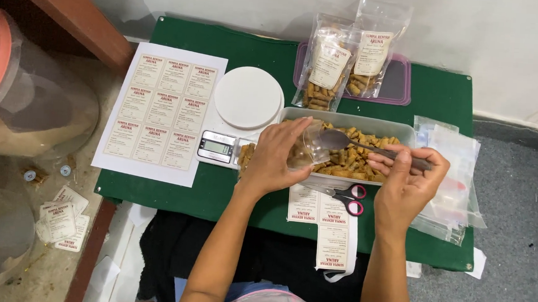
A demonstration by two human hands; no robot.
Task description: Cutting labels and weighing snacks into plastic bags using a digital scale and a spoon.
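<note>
I am seeing my left hand [279, 158] gripping a thin clear plastic bag [307, 148] over the long translucent tub [348, 121] of crisp golden rolls [355, 162]. My right hand [408, 178] is pinching a dull metal spoon [344, 141], its rounded bowl sitting at the bag's mouth.

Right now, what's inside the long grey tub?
The tub holds lots of little golden-brown snack rolls. The left hand, its clear bag and the spoon cover part of them, and the tub's bottom is hidden under the pile.
</note>
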